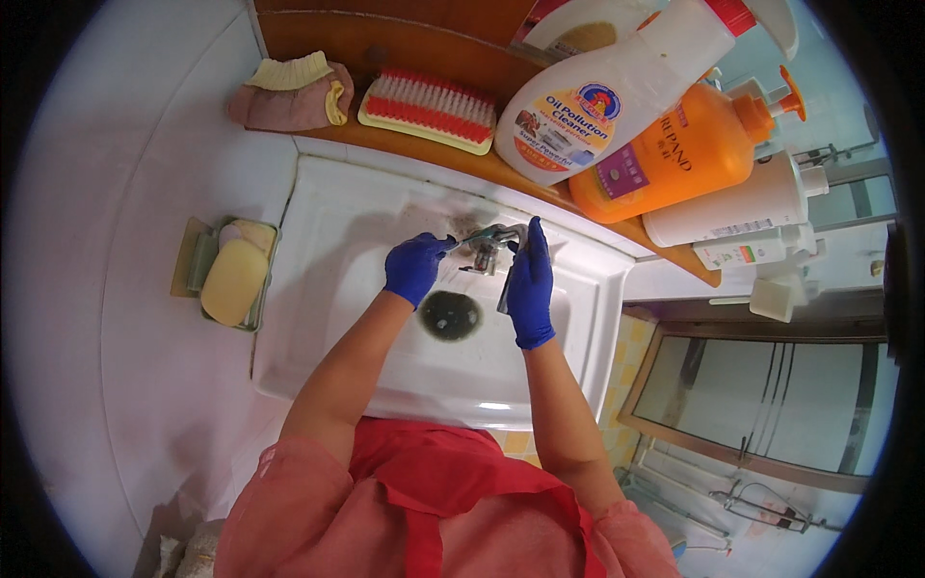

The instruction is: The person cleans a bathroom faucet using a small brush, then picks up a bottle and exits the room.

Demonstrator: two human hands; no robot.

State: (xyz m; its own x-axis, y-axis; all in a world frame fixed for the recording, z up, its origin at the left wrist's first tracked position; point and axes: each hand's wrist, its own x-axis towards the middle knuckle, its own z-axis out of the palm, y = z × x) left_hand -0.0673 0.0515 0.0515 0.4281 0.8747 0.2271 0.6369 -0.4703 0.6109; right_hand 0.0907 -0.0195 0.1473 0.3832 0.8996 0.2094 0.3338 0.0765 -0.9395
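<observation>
My left hand (414, 269), in a blue glove, grips a thin slender tool whose far end meets the faucet; its kind is too small to tell. The metal faucet (483, 259) stands at the back of a white ceramic sink (340, 347). On the faucet's right side is my right hand (532, 289), also gloved in blue, fingers stretched forward. A curved grey metallic piece (504, 292) shows along its palm and thumb; the hand hides most of it. Dark marks spot the ceramic behind the faucet. Between my hands and nearer to me lies the dark round drain (450, 316).
Above the sink, a brown shelf (318, 137) carries folded gloves (293, 94), a scrubbing brush (430, 112), a white cleaner bottle (585, 101), an orange pump bottle (672, 159) and other bottles. A soap dish (261, 311) with soap (235, 282) hangs on the left wall.
</observation>
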